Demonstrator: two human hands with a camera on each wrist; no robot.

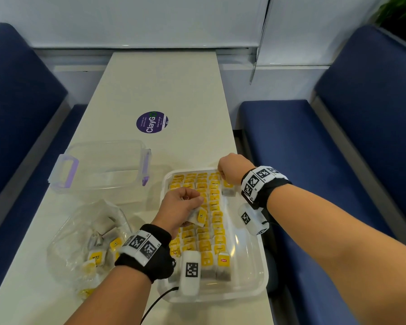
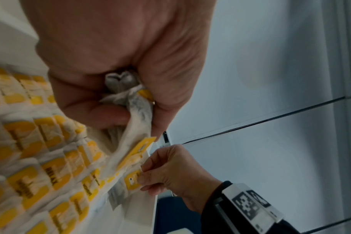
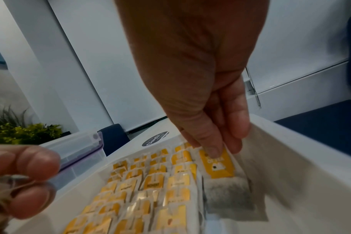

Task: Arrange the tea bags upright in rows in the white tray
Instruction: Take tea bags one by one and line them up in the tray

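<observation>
The white tray (image 1: 256, 287) lies at the table's near right, filled with rows of upright yellow-tagged tea bags (image 1: 215, 207). Over the tray's middle, my left hand (image 1: 195, 207) grips a small bunch of tea bags (image 1: 198, 218); the left wrist view shows the bunch (image 2: 130, 101) crumpled in the fist. My right hand (image 1: 223, 177) is at the tray's far right corner and pinches the top of one tea bag (image 1: 229, 187). In the right wrist view, thumb and fingers (image 3: 212, 150) hold this tea bag (image 3: 218, 166) upright against the tray wall (image 3: 291, 158).
A clear plastic bag (image 1: 92, 242) with loose tea bags lies left of the tray. Behind it stands a clear container (image 1: 103, 167) with purple clips. A purple sticker (image 1: 152, 121) marks the table farther back. Blue benches flank the table; the tray sits near its right edge.
</observation>
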